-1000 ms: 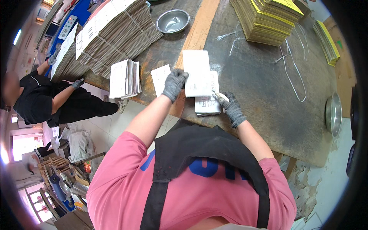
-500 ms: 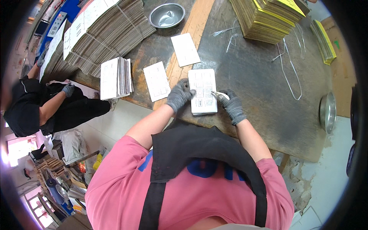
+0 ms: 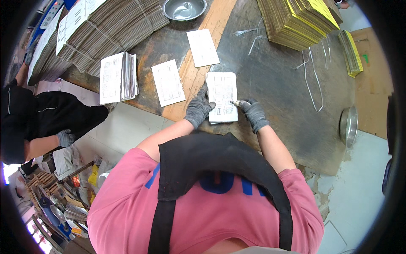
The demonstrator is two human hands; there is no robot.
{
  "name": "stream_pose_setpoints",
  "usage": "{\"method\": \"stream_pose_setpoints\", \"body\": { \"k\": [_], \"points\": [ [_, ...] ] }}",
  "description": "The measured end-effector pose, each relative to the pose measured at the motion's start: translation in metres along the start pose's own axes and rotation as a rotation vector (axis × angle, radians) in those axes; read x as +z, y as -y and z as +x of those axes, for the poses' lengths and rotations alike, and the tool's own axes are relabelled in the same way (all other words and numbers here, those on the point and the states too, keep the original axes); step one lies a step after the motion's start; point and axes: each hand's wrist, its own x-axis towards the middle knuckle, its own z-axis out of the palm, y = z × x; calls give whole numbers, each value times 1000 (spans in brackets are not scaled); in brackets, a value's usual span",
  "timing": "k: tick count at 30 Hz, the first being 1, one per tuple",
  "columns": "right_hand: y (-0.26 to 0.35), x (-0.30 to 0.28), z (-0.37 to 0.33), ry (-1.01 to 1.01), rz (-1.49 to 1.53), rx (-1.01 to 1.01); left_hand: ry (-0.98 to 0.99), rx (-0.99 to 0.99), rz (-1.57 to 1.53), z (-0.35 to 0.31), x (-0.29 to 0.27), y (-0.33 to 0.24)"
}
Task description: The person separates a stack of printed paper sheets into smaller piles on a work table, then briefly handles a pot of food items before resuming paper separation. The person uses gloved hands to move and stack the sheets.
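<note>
A neat stack of white printed cards [image 3: 222, 86] lies at the near edge of the worktable. My left hand [image 3: 198, 108], in a grey glove, grips its left side, the thumb reaching onto the top card. In my gloved right hand [image 3: 254, 115], the fingers are closed round a slim, pale, pen-like tool [image 3: 237, 103]. Its tip points at the right half of the top card; whether it touches cannot be told. Single printed cards lie left of the stack, a nearer card [image 3: 168, 83] and a farther card [image 3: 203, 48].
Left stand a small upright bundle of cards [image 3: 114, 80] and a large tied stack [image 3: 110, 34]. Metal bowls sit at the back [image 3: 184, 9] and right edge [image 3: 349, 127]. Yellow-edged stacks [image 3: 296, 21] and loose string [image 3: 313, 80] lie right. A co-worker [image 3: 46, 114] stands left.
The view has shifted slightly. The tool has tilted in my right hand, its tip still over the top card. My left hand keeps its place on the stack. The co-worker's hand is lower in view.
</note>
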Motion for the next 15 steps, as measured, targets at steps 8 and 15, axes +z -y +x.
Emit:
{"method": "stream_pose_setpoints", "body": {
  "k": [8, 15],
  "points": [
    [13, 18, -19, -76, -404, -429, 56, -60, -54, -2, -3, -4],
    [-17, 31, -12, 22, -9, -184, 63, -62, -108, 2, -2, 4]
  ]
}}
